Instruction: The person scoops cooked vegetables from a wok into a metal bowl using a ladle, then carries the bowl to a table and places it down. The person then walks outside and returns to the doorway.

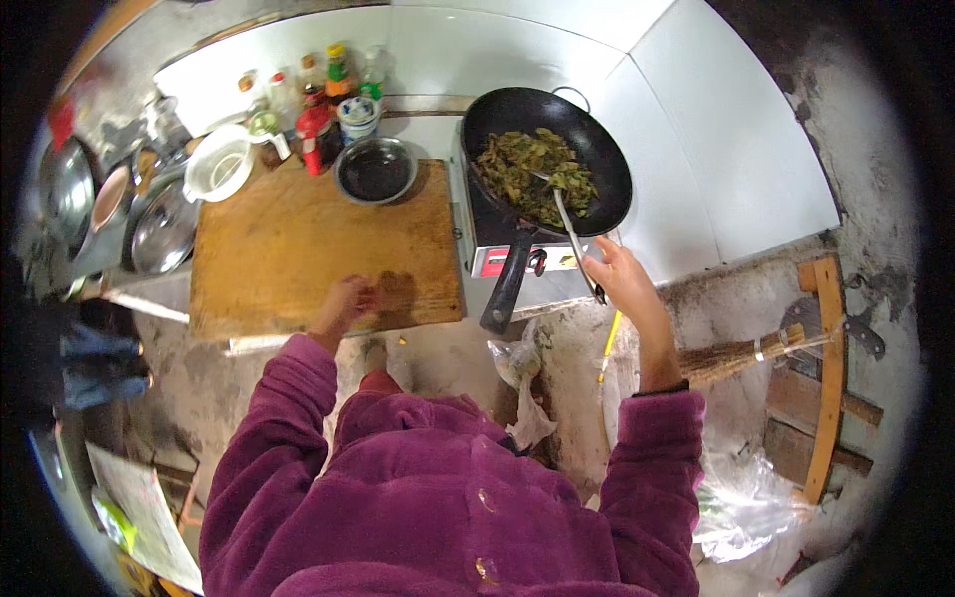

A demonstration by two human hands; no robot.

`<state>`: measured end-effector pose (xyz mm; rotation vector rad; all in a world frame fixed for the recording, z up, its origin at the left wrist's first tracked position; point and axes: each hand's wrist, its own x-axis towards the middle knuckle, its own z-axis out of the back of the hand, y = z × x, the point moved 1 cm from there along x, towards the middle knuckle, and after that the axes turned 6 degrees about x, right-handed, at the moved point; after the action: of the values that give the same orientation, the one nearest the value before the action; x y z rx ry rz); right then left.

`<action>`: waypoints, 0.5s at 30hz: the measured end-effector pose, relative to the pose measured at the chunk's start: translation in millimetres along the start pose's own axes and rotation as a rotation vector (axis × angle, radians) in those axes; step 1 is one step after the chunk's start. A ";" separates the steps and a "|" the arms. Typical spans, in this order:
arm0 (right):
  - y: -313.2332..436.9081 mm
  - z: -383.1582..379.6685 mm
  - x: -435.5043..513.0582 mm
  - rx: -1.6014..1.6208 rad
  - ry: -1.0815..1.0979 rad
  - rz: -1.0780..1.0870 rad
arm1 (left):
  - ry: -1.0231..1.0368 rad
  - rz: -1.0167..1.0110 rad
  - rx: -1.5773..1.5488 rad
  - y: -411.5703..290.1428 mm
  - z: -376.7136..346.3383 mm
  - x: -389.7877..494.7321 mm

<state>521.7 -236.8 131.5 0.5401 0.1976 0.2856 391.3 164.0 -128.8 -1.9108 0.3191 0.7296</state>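
A black wok (608,183) with a dark handle sits on a gas stove (481,257) at the right. Cooked greens (537,153) lie in it. The bowl of a metal spatula or ladle (568,224) rests among them, and its handle leans out over the rim. My right hand (625,276) is beside that handle, fingers apart; whether a fingertip touches it is unclear. Over the front edge of a wooden cutting board (321,239) is my left hand (351,302), blurred, with its fingers curled; nothing shows in it. A dark bowl (375,172) stands at the board's back edge.
Bottles (338,74), a red-lidded jar (313,130) and a blue-white tub (358,118) stand behind the board. A white plastic basket (220,164) and metal lids (166,231) are at left. A plastic bag (518,362) hangs below the counter; a straw broom (731,357) is at right.
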 end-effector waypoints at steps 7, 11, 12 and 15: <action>-1.2 6.8 38.2 0.821 0.263 -0.576 | -0.004 0.096 -0.326 -66.2 46.0 114.5; 27.3 74.5 32.7 0.559 0.205 -0.527 | -0.140 0.167 -0.340 -81.1 42.8 158.5; 39.9 91.9 30.2 0.352 0.193 -0.557 | -0.126 0.153 -0.349 -82.8 41.4 163.5; 82.7 131.9 38.5 0.057 0.250 -0.598 | -0.107 0.119 -0.356 -84.1 36.1 168.9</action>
<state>574.3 -219.7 282.0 0.4772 0.5971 -0.2382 554.4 250.1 -182.1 -2.1890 0.2496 1.0188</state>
